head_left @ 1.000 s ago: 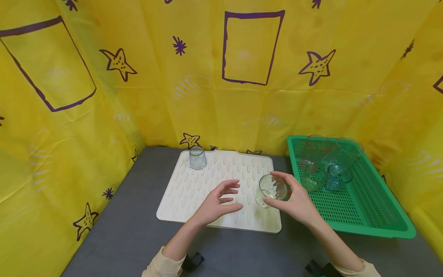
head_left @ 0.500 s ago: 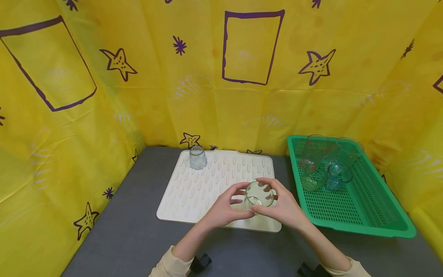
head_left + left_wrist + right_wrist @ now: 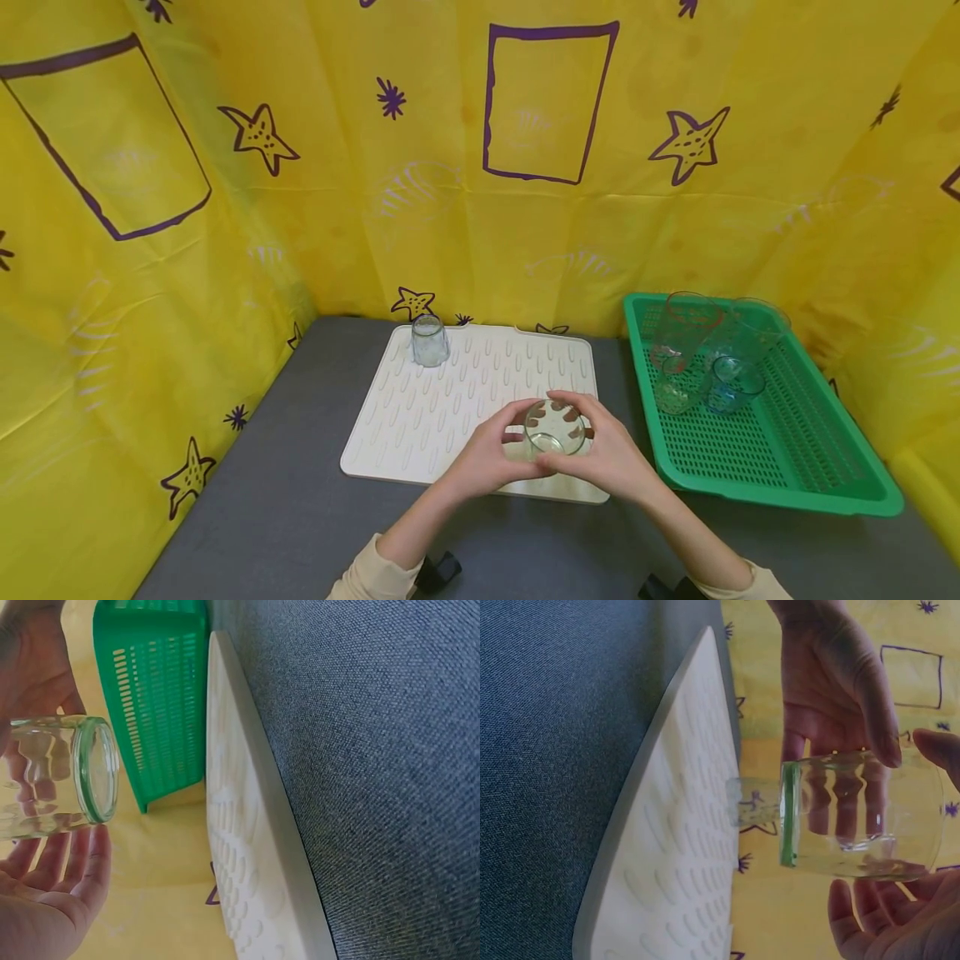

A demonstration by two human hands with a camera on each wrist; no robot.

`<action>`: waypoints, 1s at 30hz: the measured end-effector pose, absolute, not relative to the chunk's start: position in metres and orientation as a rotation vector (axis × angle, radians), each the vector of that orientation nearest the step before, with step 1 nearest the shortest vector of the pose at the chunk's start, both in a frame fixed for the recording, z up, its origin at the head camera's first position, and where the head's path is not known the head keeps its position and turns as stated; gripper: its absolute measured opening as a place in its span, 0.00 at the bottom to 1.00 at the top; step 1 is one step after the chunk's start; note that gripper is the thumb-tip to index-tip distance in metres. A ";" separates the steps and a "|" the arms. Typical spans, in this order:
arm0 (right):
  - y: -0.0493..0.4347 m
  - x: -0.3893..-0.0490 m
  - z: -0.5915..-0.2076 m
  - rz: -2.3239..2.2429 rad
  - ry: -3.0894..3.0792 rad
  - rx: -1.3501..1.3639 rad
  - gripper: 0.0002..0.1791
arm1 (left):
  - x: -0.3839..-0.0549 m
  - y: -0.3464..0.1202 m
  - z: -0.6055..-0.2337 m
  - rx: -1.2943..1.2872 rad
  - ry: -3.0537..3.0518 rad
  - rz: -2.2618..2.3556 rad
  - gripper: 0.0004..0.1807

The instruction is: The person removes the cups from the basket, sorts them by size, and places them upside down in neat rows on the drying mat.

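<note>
Left hand (image 3: 487, 454) and right hand (image 3: 611, 450): both curled around the glass (image 3: 553, 427) | place: upright, thick base down, above the white mat (image 3: 420, 417), not touching it | care: best gripped evenly from both sides, base level, as smooth walls may slip

Clear glass (image 3: 64, 780) is held between the left hand (image 3: 49, 904) and the right hand (image 3: 36, 667), its thick greenish end turned toward the white mat (image 3: 247, 802) and apart from it. Mat, raised bumps noted, is laid on a blue-grey woven-looking surface (image 3: 382, 787); a slotted green basket (image 3: 161, 712) and purple-marked yellow cloth (image 3: 165, 870) are seen beyond.
</note>
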State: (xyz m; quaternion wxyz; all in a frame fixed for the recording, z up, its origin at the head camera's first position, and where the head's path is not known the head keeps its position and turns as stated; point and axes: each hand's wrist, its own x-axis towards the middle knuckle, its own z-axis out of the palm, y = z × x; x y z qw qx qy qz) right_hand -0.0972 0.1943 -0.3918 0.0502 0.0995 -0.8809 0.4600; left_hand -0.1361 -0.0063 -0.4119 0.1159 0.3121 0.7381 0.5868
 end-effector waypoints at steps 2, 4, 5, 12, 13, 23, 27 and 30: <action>0.194 -0.097 -0.392 1.417 -2.678 0.307 0.42 | -0.139 -0.006 -0.420 0.907 2.173 1.717 0.40; 0.195 -0.096 -0.393 1.454 -2.664 0.315 0.42 | -0.141 -0.007 -0.424 0.900 2.170 1.730 0.40; 0.195 -0.096 -0.393 1.479 -2.653 0.321 0.41 | -0.141 -0.007 -0.424 0.892 2.168 1.735 0.40; 0.202 -0.095 -0.401 1.629 -2.543 0.413 0.40 | -0.143 -0.013 -0.424 0.789 2.082 1.851 0.40; 0.203 -0.095 -0.403 1.637 -2.534 0.423 0.40 | -0.143 -0.013 -0.424 0.779 2.057 1.879 0.40; 0.198 -0.093 -0.412 1.612 -2.565 0.361 0.44 | -0.139 -0.010 -0.422 0.694 1.614 2.141 0.42; 0.196 -0.094 -0.412 1.595 -2.569 0.342 0.44 | -0.136 -0.008 -0.421 0.662 1.535 2.178 0.41; 0.195 -0.094 -0.411 1.587 -2.572 0.347 0.43 | -0.135 -0.008 -0.421 0.657 1.509 2.183 0.41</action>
